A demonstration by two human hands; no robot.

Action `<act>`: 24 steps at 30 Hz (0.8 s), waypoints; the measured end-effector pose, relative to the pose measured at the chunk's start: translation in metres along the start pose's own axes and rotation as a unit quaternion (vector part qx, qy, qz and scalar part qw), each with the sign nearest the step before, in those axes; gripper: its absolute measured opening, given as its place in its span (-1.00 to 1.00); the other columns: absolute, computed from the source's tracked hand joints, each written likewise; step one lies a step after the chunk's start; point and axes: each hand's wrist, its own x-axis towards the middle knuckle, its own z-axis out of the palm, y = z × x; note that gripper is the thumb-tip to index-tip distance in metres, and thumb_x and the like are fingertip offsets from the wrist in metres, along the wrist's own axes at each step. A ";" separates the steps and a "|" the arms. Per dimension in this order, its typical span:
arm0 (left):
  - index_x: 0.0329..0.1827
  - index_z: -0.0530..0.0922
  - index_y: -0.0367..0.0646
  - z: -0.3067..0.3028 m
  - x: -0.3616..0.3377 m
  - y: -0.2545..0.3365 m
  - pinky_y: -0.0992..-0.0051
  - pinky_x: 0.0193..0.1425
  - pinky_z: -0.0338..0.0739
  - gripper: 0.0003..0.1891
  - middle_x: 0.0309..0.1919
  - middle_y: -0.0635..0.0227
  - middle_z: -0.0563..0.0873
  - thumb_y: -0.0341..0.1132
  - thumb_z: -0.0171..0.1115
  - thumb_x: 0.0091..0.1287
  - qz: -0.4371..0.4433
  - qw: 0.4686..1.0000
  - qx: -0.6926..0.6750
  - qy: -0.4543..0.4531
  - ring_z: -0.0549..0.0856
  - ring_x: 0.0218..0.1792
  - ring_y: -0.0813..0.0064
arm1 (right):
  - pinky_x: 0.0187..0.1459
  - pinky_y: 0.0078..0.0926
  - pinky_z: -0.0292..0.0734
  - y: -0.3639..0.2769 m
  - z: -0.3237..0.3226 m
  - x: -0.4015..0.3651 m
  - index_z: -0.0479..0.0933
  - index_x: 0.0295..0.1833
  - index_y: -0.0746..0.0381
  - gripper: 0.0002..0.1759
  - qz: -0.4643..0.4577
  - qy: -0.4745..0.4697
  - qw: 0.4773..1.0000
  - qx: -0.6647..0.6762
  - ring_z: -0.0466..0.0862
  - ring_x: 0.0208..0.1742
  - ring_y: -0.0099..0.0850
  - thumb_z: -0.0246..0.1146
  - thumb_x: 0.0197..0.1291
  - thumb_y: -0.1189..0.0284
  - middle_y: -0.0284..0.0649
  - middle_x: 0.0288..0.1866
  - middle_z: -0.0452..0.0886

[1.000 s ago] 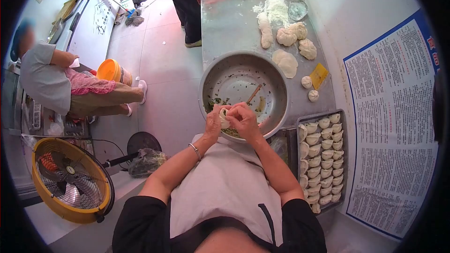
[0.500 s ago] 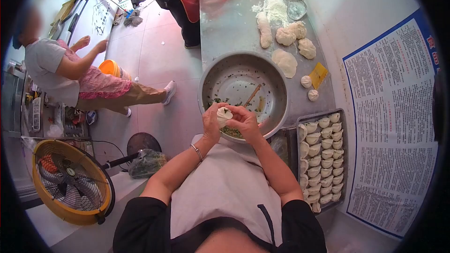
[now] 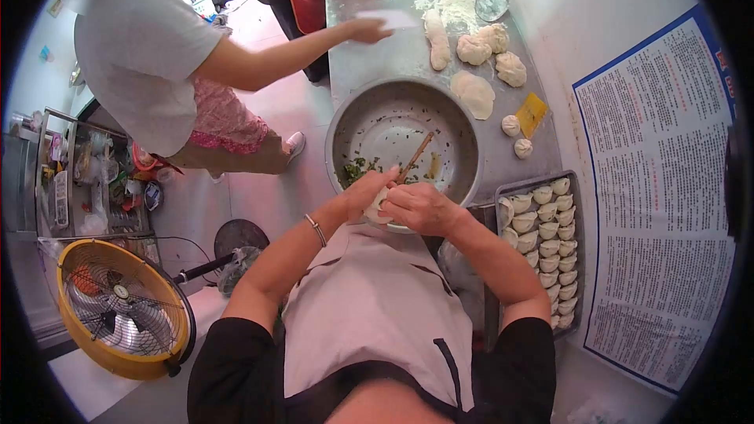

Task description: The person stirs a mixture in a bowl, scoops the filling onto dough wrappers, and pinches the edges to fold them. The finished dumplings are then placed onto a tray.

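Observation:
Close to my apron, at the near rim of a large metal bowl [image 3: 476, 153], both hands work on a pale dough bun [image 3: 378, 210]. My left hand [image 3: 367, 192] cups it from the left, fingers curled round its side. The fingers of my right hand [image 3: 420, 207] are bunched against its upper edge and hide part of it. Inside the bowl lie chopped green filling [image 3: 360, 170] and a wooden stick [image 3: 418, 154] leaning toward my hands.
Right of me stands a tray [image 3: 530, 184] of folded dumplings [image 3: 547, 212]. Beyond the bowl are two small buns [image 3: 511, 126], a yellow card [image 3: 532, 115], a flat dough sheet [image 3: 473, 94], dough lumps [image 3: 474, 49] and flour. A fan [image 3: 122, 306] stands left; two people work nearby.
My right hand has closed in over the bun, and both hands sit slightly lower. The person in the grey shirt has come closer, stretching an arm with something white over the table.

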 end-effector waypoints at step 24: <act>0.66 -0.02 -0.01 0.065 0.087 0.038 0.11 0.26 0.61 -0.31 0.29 0.02 0.51 0.16 -0.23 0.61 0.074 0.989 -0.110 0.063 0.63 0.19 0.14 | 0.20 -0.16 0.50 0.221 -0.032 -0.254 0.42 0.29 0.14 -0.32 0.591 0.144 0.792 -0.055 0.54 0.17 -0.03 0.47 0.01 0.47 -0.05 0.16 0.48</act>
